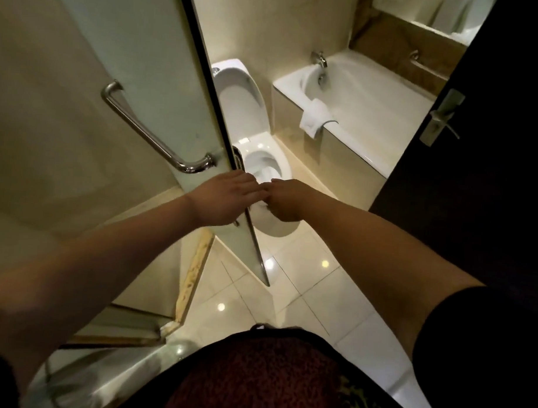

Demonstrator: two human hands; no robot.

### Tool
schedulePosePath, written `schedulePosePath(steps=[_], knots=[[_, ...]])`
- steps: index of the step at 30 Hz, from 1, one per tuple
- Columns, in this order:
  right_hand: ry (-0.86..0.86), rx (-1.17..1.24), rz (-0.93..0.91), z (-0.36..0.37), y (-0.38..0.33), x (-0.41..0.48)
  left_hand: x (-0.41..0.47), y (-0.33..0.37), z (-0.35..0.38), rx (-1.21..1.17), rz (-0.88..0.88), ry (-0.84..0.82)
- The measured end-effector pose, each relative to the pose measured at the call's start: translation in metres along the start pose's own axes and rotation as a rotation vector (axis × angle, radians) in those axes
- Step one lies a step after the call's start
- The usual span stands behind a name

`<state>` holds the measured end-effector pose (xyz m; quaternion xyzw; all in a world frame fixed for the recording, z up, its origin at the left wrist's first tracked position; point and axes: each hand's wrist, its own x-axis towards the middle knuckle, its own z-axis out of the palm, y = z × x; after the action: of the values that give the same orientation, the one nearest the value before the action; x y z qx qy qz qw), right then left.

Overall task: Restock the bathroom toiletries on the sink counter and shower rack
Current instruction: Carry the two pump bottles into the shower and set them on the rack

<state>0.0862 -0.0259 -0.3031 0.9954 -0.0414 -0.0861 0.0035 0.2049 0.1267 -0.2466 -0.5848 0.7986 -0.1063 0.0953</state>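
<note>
Your left hand [223, 199] lies flat and spread against the glass shower door [150, 77] edge at frame centre. Your right hand [284, 201] is curled; its contents cannot be determined. No toiletries are visible.

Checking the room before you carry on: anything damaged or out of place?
Yes. The threshold strip at the foot of the glass shower door looks stained and worn. A white towel hangs crumpled over the bathtub rim.
</note>
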Motion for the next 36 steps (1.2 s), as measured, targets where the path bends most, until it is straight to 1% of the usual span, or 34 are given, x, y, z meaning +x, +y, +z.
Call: schedulePosePath(steps=[1,3,4,6,8,10,13,16,20,24,27,32,34,36], knots=[[0.049,-0.017,-0.032,0.000,-0.004,-0.002,-0.006,-0.007,0.005,-0.054,0.054,0.061],[0.168,-0.036,-0.099,0.009,-0.018,-0.009,-0.022,-0.020,0.014,-0.070,0.072,0.163],[0.203,-0.044,-0.158,0.011,-0.028,-0.012,-0.029,-0.025,0.018,-0.066,0.034,0.183],[0.306,-0.057,-0.270,0.011,-0.043,-0.009,-0.039,-0.034,0.025,-0.055,-0.098,0.157],[0.372,-0.098,-0.259,0.005,-0.051,0.001,-0.043,-0.039,0.027,-0.054,-0.222,0.106],[0.396,-0.136,-0.196,-0.003,-0.058,0.012,-0.042,-0.039,0.027,-0.073,-0.311,0.102],[0.348,-0.239,-0.107,-0.010,-0.066,0.021,-0.044,-0.036,0.029,-0.133,-0.407,0.107],[0.314,-0.301,-0.052,-0.005,-0.069,0.027,-0.049,-0.034,0.033,-0.135,-0.444,0.093],[0.305,-0.379,-0.055,-0.004,-0.060,0.027,-0.050,-0.032,0.035,-0.155,-0.494,0.097],[0.295,-0.392,-0.068,-0.004,-0.046,0.029,-0.044,-0.039,0.031,-0.155,-0.520,0.111],[0.283,-0.339,-0.052,-0.002,-0.036,0.033,-0.037,-0.045,0.030,-0.169,-0.538,0.131],[0.275,-0.178,0.012,-0.010,-0.017,0.040,-0.022,-0.053,0.031,-0.201,-0.668,0.095],[0.259,-0.116,0.058,-0.014,-0.008,0.043,-0.018,-0.057,0.034,-0.191,-0.691,0.074],[0.262,0.026,0.144,-0.022,-0.002,0.047,-0.011,-0.065,0.038,-0.183,-0.698,0.047]])
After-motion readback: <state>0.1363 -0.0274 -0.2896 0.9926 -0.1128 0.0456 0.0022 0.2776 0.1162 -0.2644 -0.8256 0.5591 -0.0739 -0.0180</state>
